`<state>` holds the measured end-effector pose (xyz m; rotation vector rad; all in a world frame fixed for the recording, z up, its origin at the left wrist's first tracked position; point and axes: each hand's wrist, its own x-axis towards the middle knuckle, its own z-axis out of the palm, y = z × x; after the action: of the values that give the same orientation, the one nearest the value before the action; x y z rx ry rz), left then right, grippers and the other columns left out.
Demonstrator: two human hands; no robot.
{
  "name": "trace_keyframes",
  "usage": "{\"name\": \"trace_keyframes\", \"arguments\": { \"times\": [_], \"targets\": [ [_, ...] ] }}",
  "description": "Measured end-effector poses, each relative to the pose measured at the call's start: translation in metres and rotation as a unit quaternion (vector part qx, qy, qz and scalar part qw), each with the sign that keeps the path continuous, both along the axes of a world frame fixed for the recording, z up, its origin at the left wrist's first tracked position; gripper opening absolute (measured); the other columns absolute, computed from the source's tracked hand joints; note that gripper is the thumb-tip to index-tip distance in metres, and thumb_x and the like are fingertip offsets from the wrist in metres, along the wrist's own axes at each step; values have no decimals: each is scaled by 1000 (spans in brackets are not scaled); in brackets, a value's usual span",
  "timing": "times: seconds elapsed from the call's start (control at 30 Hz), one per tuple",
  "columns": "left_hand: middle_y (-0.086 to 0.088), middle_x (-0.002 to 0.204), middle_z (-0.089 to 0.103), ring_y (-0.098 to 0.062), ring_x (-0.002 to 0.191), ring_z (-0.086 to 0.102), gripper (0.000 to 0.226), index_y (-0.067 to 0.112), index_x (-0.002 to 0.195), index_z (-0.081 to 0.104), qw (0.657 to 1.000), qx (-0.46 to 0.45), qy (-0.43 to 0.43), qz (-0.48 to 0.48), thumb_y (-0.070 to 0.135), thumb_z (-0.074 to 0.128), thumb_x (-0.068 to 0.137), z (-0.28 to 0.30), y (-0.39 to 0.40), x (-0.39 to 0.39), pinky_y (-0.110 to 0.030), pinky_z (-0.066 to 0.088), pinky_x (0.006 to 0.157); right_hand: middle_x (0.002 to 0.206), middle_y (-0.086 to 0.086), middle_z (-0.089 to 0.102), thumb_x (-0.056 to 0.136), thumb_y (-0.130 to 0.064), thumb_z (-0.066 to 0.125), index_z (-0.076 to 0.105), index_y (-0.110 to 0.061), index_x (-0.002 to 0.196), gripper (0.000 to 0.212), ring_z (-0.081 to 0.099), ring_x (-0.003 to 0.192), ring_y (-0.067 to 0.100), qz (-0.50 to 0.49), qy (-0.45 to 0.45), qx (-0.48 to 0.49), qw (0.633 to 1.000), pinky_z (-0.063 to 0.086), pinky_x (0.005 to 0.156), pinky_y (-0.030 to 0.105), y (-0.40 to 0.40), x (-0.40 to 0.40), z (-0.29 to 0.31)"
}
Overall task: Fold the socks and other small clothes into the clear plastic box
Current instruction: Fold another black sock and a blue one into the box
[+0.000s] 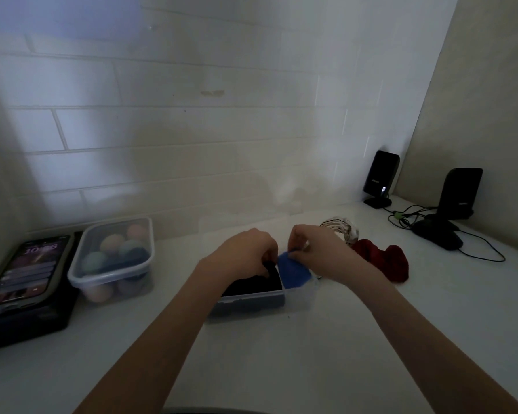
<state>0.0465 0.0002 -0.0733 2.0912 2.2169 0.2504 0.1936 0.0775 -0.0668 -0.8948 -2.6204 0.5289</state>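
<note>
Box (253,298) at frame centre, dark cloth (253,283) filling its left part. Left hand (244,253) fingers curl onto the dark cloth, probably pinning it, while right hand (317,249) pinches the blue sock (293,270), tucking it in alongside. Red sock (383,259) and striped sock (343,228) wait right of the box; dim light blurs the grips.

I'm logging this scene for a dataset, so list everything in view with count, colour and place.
clear plastic box: one, centre, holds black cloth left, blue cloth right
dark red sock: one bundle, right of the box
striped white cloth: one, behind the red
lidded clear tub: one, pastel balls inside, left
phone: one, lit, on black case, far left
black speakers: two, back right
black mouse: one, wired, right
left hand: on black cloth
right hand: pinching blue cloth
</note>
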Motion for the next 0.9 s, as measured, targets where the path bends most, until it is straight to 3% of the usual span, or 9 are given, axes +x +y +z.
{"name": "trace_keyframes", "arguments": {
  "times": [0.13,0.27,0.43,0.57,0.7,0.8,0.9],
  "targets": [
    [-12,111,64,-28,100,60,34,11,112,63,998,-33,58,22,20,69,80,-4,8,11,-30,43,74,111,7,64,85,-13,54,67,-15,98,19,57,107,27,-6,-152,145,978,43,87,34,-10,-11,-9],
    [-18,105,67,-30,92,64,31,2,107,65,996,-82,24,37,20,65,83,-10,11,15,-34,50,73,114,2,59,84,-21,58,70,-22,100,20,45,114,25,-37,-198,251,947,34,89,35,-12,-14,-17],
    [-19,101,68,-31,88,65,28,0,103,66,992,-123,14,33,17,64,81,-9,16,15,-35,49,67,116,3,64,82,-42,62,65,-24,111,34,49,116,24,-58,-243,224,942,29,94,38,-11,-15,-8],
    [-15,92,63,-25,76,57,24,1,100,66,990,-134,15,38,11,63,78,-7,16,19,-31,43,61,115,8,64,85,-30,60,62,-16,109,27,57,112,27,-54,-266,221,937,36,91,36,-12,-21,-9],
    [-9,76,53,-23,75,52,8,4,88,60,990,-141,20,25,7,59,81,-5,15,23,-32,43,65,119,11,59,88,-17,57,56,-14,116,28,57,111,29,-51,-249,129,958,40,75,34,-12,-22,-10],
    [-2,66,39,-23,75,49,8,9,80,50,989,-145,34,23,4,55,83,-6,14,26,-31,43,67,113,10,58,87,-12,55,49,-17,115,29,57,107,30,-47,-200,170,964,37,69,34,-18,-18,-11],
    [-1,66,37,-22,70,47,14,4,101,55,988,-148,27,24,5,51,88,-7,13,30,-31,42,68,116,6,58,87,-15,57,59,-17,112,26,51,113,27,-53,-208,266,940,38,76,34,-19,-18,-12]
  ]
}}
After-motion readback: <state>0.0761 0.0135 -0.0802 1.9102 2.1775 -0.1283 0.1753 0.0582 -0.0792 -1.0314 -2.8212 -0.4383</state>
